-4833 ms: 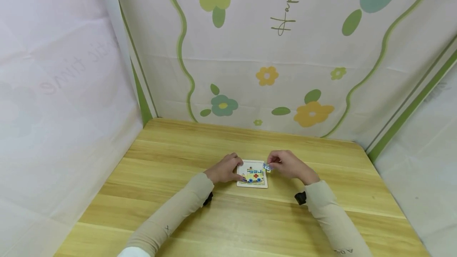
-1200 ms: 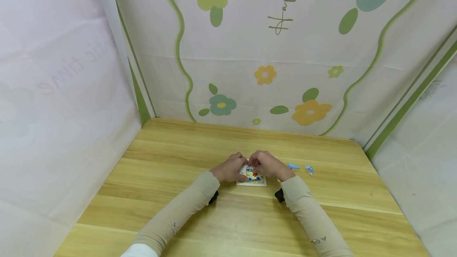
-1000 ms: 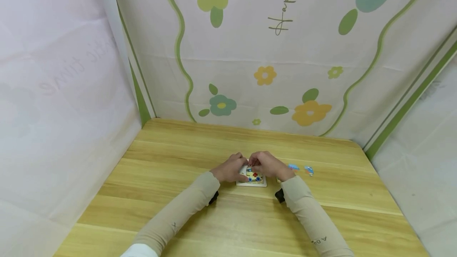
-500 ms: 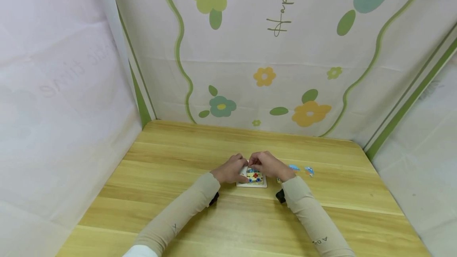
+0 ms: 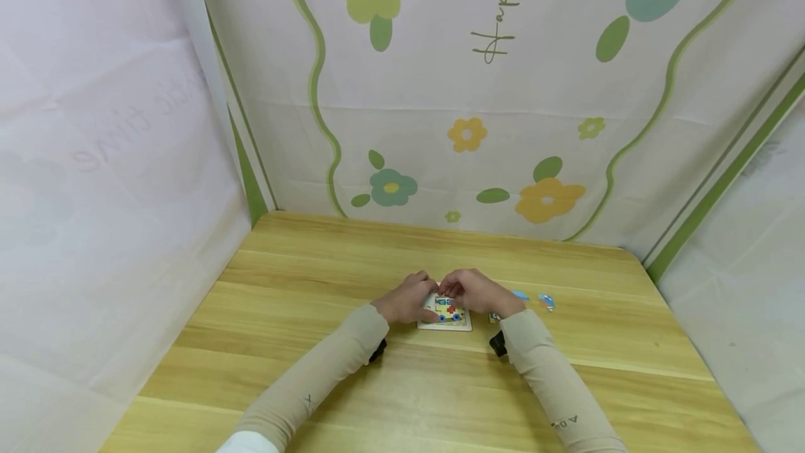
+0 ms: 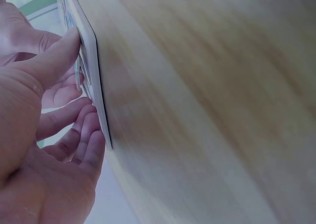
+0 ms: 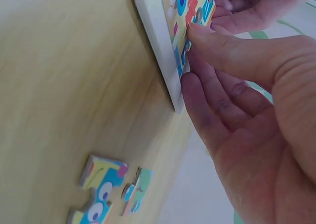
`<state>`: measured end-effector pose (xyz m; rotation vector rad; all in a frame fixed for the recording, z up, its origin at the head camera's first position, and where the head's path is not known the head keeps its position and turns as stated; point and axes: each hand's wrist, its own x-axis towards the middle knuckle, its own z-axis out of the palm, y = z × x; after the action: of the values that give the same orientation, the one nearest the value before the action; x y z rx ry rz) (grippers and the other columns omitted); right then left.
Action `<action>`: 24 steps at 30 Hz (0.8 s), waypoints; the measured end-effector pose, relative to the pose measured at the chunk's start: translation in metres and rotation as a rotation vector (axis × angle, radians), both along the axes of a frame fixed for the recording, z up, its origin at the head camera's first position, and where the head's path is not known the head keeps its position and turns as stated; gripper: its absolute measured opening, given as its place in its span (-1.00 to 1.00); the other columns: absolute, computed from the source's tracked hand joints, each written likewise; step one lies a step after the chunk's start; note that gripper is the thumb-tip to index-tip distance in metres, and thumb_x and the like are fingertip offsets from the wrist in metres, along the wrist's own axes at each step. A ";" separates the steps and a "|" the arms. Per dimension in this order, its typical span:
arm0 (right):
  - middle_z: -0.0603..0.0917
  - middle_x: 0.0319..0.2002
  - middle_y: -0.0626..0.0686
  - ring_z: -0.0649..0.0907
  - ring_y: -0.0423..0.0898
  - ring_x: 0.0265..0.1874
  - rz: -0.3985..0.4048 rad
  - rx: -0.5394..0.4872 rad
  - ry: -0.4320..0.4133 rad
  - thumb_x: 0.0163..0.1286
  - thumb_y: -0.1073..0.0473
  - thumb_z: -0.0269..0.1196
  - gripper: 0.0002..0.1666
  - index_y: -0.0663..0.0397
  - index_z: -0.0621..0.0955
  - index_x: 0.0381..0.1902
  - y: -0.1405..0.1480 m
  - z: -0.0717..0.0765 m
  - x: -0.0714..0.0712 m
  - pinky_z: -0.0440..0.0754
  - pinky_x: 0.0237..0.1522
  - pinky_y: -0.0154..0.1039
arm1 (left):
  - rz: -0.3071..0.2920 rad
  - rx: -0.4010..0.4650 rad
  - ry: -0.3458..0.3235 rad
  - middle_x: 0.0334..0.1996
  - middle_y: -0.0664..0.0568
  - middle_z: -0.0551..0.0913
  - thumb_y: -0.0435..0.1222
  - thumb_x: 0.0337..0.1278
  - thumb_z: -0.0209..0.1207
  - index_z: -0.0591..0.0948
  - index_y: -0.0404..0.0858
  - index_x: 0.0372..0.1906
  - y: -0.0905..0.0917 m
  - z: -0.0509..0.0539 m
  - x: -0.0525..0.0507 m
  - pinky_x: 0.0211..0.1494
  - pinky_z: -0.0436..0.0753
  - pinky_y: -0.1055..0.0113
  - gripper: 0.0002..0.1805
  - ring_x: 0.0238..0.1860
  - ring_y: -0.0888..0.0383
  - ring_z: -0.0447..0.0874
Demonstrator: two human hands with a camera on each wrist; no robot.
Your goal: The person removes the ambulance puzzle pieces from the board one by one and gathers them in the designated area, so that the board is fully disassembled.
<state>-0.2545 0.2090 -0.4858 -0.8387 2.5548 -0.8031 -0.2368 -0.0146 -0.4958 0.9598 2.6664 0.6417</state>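
Observation:
A white-rimmed puzzle board (image 5: 444,328) with a yellow vehicle picture lies flat on the table. The left hand (image 5: 407,299) grips its left side; in the left wrist view that hand's thumb presses the board's face and its fingers meet the rim (image 6: 102,110). Over the board's upper part, the right hand (image 5: 476,291) pinches a small puzzle piece (image 6: 77,75), whose thin edge shows in the left wrist view. In the right wrist view the right hand (image 7: 247,105) has thumb and fingers at the board rim (image 7: 157,39). Fingers hide most of the held piece.
Loose pieces lie right of the board: a blue one (image 5: 546,302), another blue one (image 5: 520,295) and one with cartoon eyes (image 5: 493,317), partly by the right wrist. Printed cloth (image 5: 402,117) hangs behind the wooden table (image 5: 402,397) and at both sides.
Since the oldest frame, the right hand has moved left from the board's right edge to over its upper part, and loose pieces now show on the right. The left hand still holds the board.

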 end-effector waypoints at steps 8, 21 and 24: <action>0.77 -0.02 0.03 0.73 -0.12 -0.08 -0.015 0.001 -0.001 0.39 0.50 0.32 -0.65 0.13 0.72 0.07 -0.002 0.000 0.000 0.74 0.02 -0.17 | 0.005 -0.002 -0.002 0.12 -0.05 0.52 -0.01 0.28 0.44 0.57 -0.33 0.36 0.001 -0.002 -0.001 0.11 0.50 0.33 -0.30 0.02 0.13 0.41; 0.78 -0.14 0.01 0.75 -0.08 -0.14 -0.013 -0.096 0.023 0.58 0.30 0.24 -0.88 0.09 0.71 -0.06 0.002 0.008 0.005 0.71 -0.09 -0.33 | 0.003 0.009 -0.023 0.10 -0.05 0.50 -0.01 0.27 0.45 0.56 -0.35 0.36 0.001 -0.005 -0.002 0.15 0.52 0.30 -0.29 0.04 0.11 0.42; 0.77 -0.16 0.02 0.75 -0.04 -0.15 -0.029 -0.100 0.026 0.58 0.28 0.25 -0.90 0.06 0.71 -0.08 0.007 0.014 0.007 0.70 -0.09 -0.33 | 0.010 0.005 -0.025 0.14 -0.06 0.49 -0.01 0.28 0.45 0.56 -0.34 0.36 0.001 -0.005 -0.003 0.22 0.54 0.26 -0.29 0.08 0.09 0.43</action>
<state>-0.2474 0.2160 -0.4721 -0.8487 2.5733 -0.9412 -0.2395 -0.0135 -0.5005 0.9346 2.6504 0.6587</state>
